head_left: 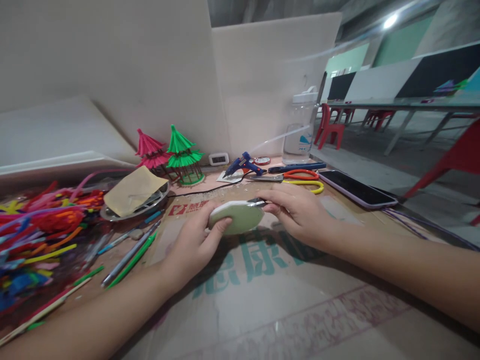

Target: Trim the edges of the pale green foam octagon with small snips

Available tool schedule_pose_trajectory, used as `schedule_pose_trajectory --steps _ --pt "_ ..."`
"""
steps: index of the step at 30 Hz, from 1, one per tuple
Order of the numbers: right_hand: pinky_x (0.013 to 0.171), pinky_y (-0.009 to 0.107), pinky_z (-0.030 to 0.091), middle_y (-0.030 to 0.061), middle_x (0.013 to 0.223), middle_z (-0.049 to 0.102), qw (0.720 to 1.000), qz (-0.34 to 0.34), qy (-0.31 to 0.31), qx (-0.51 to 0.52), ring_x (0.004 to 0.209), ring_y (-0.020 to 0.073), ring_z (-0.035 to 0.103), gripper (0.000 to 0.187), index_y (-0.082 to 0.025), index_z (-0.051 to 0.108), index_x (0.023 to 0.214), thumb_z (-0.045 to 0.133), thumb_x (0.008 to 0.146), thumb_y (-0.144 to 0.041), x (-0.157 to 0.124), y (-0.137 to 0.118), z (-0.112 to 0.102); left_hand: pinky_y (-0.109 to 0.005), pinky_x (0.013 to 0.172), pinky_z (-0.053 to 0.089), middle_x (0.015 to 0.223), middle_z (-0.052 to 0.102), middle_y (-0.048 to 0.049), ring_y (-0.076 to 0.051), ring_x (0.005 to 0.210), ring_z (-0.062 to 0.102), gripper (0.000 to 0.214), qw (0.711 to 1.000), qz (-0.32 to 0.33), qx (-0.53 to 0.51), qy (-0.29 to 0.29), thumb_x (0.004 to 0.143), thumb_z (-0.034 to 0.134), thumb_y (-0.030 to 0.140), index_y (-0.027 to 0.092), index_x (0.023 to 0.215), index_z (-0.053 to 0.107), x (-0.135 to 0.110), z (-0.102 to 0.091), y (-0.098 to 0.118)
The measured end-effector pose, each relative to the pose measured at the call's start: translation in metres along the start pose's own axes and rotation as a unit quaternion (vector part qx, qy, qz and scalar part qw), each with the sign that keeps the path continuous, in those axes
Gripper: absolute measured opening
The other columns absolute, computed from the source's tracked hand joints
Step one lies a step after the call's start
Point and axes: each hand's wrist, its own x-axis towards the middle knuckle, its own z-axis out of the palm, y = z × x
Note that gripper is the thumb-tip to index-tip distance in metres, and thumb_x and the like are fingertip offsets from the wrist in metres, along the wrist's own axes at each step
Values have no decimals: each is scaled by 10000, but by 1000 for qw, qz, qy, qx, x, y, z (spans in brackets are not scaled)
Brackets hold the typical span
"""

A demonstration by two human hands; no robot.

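Observation:
A round, pale green disc (240, 221) with a white edge is pinched between the thumb and fingers of my left hand (200, 232). It is tilted up above the printed cardboard (232, 310). My right hand (294, 210) is closed on a small dark tool with a metal blade, which looks like a craft knife (257, 202). The blade lies against the disc's upper right edge. Most of the knife's handle is hidden in my right fingers.
Behind stand pink (149, 147) and green (183, 155) pavilion models, a blue glue gun (242, 165) and a water bottle (300, 130). Scissors (303, 176) and a phone (356, 189) lie to the right. Colourful pipe cleaners (48, 225), a metal plate (108, 214) and pens (131, 255) fill the left.

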Motion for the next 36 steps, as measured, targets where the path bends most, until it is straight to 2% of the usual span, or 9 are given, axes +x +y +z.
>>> schedule_pose_trajectory --steps 7,12,19,28,36 --pt "737 318 445 67 846 683 999 18 7 33 824 201 609 288 -173 668 1068 421 1000 -304 -1 2 2 -257 615 458 827 652 -26 -174 729 593 184 1000 -13 -10 -2 915 475 337 182 922 573 2 0 2" --pt "830 357 474 102 1048 707 996 64 43 52 951 221 640 291 -163 643 1137 426 989 -288 -2 3 5 -263 629 460 822 645 -22 -180 738 590 194 1000 -22 -12 1 921 475 347 180 920 573 2 0 2" --pt "763 334 448 74 880 680 1000 3 13 12 834 210 605 333 -157 635 1126 396 1010 -358 -1 -4 2 -260 636 454 801 627 -14 -165 704 570 170 1000 -3 -1 -2 925 475 322 179 926 567 0 0 1" --pt "717 315 418 77 852 663 999 -27 22 -13 768 194 566 349 -132 643 1104 377 1018 -342 0 -14 0 -258 646 456 818 641 -13 -165 723 591 117 999 40 23 4 913 468 271 199 931 558 -6 3 -1" --pt "688 310 405 75 827 655 999 -32 24 -31 751 191 557 345 -132 646 1101 383 1018 -339 2 -15 -1 -250 634 447 814 634 -7 -161 720 588 109 999 44 20 4 920 475 271 201 932 557 -5 4 -2"
